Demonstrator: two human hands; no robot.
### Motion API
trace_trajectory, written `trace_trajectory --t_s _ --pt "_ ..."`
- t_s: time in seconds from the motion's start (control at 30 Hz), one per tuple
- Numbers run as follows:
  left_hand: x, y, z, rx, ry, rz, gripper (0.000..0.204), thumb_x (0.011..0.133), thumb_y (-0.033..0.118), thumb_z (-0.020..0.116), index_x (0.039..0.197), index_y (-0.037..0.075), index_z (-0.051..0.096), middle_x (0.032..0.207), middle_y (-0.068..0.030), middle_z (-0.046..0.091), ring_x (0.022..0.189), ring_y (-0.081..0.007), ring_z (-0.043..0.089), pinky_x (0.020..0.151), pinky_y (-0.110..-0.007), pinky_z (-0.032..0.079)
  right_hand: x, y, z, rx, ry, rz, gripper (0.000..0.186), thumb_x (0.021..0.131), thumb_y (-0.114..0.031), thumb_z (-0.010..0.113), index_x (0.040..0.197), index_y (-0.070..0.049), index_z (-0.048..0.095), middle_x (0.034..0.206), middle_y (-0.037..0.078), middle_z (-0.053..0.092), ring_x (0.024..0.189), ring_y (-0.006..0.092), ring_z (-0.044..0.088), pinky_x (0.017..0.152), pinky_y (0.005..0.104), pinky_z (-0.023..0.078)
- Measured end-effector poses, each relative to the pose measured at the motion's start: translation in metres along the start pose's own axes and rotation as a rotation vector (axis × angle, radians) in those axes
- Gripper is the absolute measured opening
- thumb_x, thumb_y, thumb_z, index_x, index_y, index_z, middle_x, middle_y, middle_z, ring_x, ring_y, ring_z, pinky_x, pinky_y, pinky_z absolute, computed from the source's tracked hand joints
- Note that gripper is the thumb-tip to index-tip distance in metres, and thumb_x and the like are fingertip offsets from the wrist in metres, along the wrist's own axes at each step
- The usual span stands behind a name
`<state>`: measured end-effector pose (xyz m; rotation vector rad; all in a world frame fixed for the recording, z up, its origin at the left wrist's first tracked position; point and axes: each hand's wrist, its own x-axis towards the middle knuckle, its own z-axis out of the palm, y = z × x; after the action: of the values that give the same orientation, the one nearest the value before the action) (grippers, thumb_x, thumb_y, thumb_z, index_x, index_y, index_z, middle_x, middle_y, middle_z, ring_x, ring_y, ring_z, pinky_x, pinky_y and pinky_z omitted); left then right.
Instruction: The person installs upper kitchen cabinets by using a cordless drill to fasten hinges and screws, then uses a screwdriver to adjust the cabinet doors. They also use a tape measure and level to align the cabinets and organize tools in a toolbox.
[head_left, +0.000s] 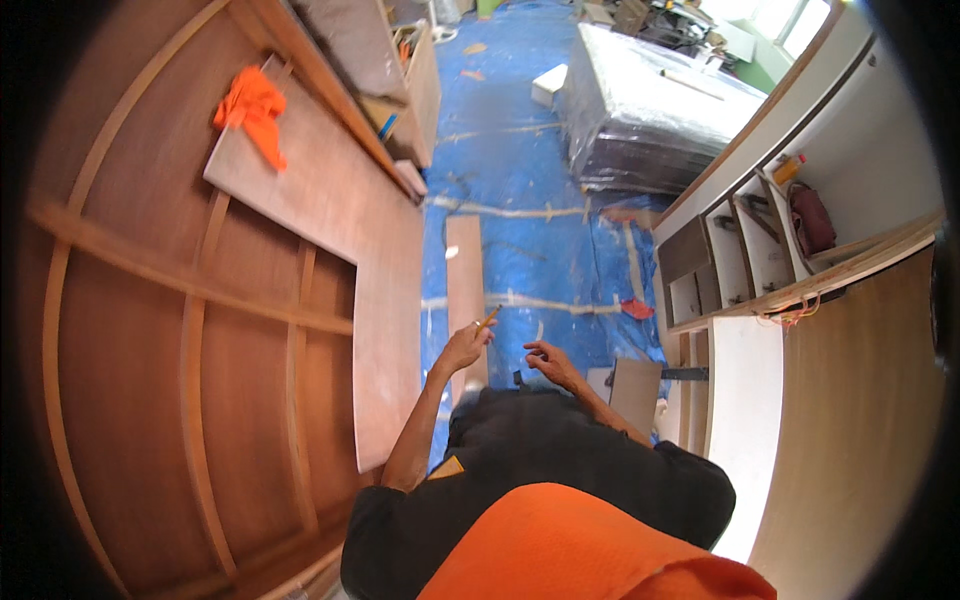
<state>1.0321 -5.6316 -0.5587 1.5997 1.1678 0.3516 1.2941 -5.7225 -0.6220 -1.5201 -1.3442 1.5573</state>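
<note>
A thin yellow-brown pencil (490,319) slants up and away from the fingers of my left hand (465,349), which is closed around it. Below that hand, a narrow wooden board (464,258) lies lengthwise on the blue floor covering. To the right and slightly nearer, my right hand (553,364) is in the air with nothing visible in it. Its index finger stretches toward the left, and the other fingers are loosely bent apart.
On the left, an L-shaped plywood panel (385,330) rests against a framed wooden wall (130,380), with an orange cloth (255,108) on it. A shelved cabinet (745,410) stands at right. Farther off is a large plastic-wrapped block (650,110). Blue sheeting (520,245) covers the floor.
</note>
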Motion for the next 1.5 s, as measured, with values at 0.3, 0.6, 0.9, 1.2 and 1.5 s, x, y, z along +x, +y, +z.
trace_trajectory --t_s 0.3,0.6,0.9,1.2,1.5 --pt "0.234 0.079 -0.054 0.145 -0.248 0.249 0.038 0.104 0.024 0.044 0.136 0.003 0.052 0.097 -0.0177 0.070 0.089 -0.0261 0.070 0.081 -0.040 0.055 0.166 -0.182 -0.098 -0.058 0.298 -0.385 0.020 0.091 -0.015 0.070 0.106 -0.003 0.070 0.112 0.014 0.065 0.111 0.0288 0.061 0.097 0.0395 0.048" --pt "0.453 0.137 -0.097 0.000 0.097 0.367 0.049 0.099 0.011 0.049 0.147 0.008 0.040 0.119 -0.0156 0.063 0.103 -0.0237 0.065 0.091 -0.036 0.052 0.376 -0.262 -0.263 -0.359 0.322 -0.674 0.018 0.087 -0.018 0.071 0.099 -0.005 0.070 0.108 0.014 0.066 0.106 0.0319 0.060 0.095 0.0427 0.046" --pt "0.611 0.244 -0.247 -0.208 0.091 0.283 0.038 0.102 0.018 0.054 0.137 0.003 0.049 0.112 -0.0124 0.066 0.100 -0.0171 0.066 0.089 -0.031 0.052 0.377 -0.485 -0.454 -0.133 0.762 -1.261 0.010 0.090 -0.012 0.067 0.098 -0.005 0.068 0.088 0.009 0.073 0.083 0.0188 0.069 0.075 0.0325 0.054" --pt "0.827 0.283 -0.282 -0.074 -0.254 0.225 0.037 0.103 0.024 0.054 0.135 0.005 0.054 0.115 -0.0151 0.068 0.105 -0.0203 0.066 0.093 -0.033 0.051 0.439 -0.640 -0.568 -0.610 0.617 -2.230 0.038 0.104 -0.038 0.043 0.141 -0.029 0.037 0.091 -0.008 0.050 0.080 0.0038 0.046 0.098 0.0313 0.040" --pt "1.038 0.335 -0.391 -0.045 -0.235 0.385 0.039 0.102 0.026 0.056 0.135 0.005 0.055 0.122 -0.0156 0.066 0.114 -0.0246 0.063 0.098 -0.036 0.048 0.624 -0.739 -0.616 -0.708 0.654 -2.004 0.022 0.102 -0.027 0.053 0.121 -0.030 0.065 0.071 -0.018 0.054 0.068 -0.0028 0.049 0.093 0.0259 0.040"
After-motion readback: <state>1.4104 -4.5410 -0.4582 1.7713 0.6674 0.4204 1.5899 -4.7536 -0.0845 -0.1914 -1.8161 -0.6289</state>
